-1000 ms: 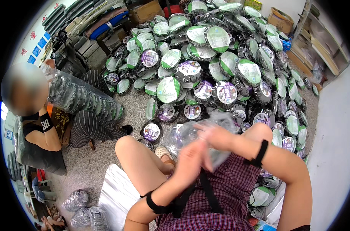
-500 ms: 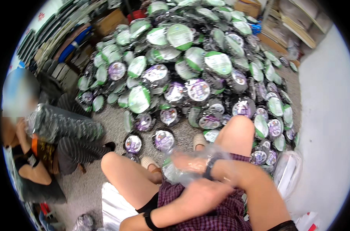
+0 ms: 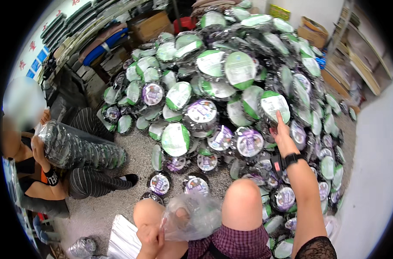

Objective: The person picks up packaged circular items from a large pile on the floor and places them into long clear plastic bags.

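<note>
My left hand (image 3: 150, 238) is closed on the gathered edge of a clear plastic bag (image 3: 194, 220), which lies puffed out between my knees. My right hand (image 3: 283, 137) reaches out to the heap, fingers stretched and apart. Its index fingertip touches the lower part of a round, film-wrapped pack with a white and green label (image 3: 274, 103). Just left of that hand sits another round pack with a purple and white label (image 3: 249, 142). Whatever my remaining right fingers touch is hidden behind the hand.
A tall heap of similar packs (image 3: 213, 88) spreads ahead and to the right, up to a white wall (image 3: 373, 151). On the left a seated person holds a long clear sleeve of stacked dark packs (image 3: 82, 144). A silver sheet (image 3: 123, 237) lies beside my left leg.
My hands have separated from over my lap. The right one has moved forward to a pack on the heap; the left keeps the bag at my left knee. The view has shifted too.
</note>
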`<act>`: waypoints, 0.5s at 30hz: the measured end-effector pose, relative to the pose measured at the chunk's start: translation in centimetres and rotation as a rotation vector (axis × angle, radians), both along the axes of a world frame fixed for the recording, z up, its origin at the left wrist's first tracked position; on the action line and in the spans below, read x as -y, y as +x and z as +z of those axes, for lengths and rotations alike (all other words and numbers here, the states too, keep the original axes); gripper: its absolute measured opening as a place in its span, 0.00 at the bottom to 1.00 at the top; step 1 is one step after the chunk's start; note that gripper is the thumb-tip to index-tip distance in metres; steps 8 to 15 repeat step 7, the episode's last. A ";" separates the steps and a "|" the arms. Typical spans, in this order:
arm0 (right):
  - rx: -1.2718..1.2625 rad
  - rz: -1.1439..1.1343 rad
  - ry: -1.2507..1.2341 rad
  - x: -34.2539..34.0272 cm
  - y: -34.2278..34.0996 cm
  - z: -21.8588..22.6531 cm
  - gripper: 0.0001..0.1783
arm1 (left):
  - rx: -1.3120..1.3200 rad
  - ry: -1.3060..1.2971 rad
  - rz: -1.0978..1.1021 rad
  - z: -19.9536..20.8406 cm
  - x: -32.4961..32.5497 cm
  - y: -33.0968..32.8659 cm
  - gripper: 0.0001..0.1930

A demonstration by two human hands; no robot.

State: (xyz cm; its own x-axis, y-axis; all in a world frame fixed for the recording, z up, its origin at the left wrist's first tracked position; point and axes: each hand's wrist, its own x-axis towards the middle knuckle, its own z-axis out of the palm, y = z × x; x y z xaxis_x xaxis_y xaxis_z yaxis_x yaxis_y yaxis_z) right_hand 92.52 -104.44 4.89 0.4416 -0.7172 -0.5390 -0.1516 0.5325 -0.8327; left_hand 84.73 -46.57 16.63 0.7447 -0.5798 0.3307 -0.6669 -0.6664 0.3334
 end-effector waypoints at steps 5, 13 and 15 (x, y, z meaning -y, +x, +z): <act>0.149 0.697 -0.243 -18.0 6.6 5.3 0.37 | -0.084 0.009 0.135 -0.2 -2.6 -0.7 0.14; 0.145 1.100 -0.214 -21.7 10.9 4.3 0.46 | -0.136 -0.044 0.017 -0.2 -2.3 -0.2 0.13; 0.145 1.100 -0.214 -21.7 10.9 4.3 0.46 | -0.136 -0.044 0.017 -0.2 -2.3 -0.2 0.13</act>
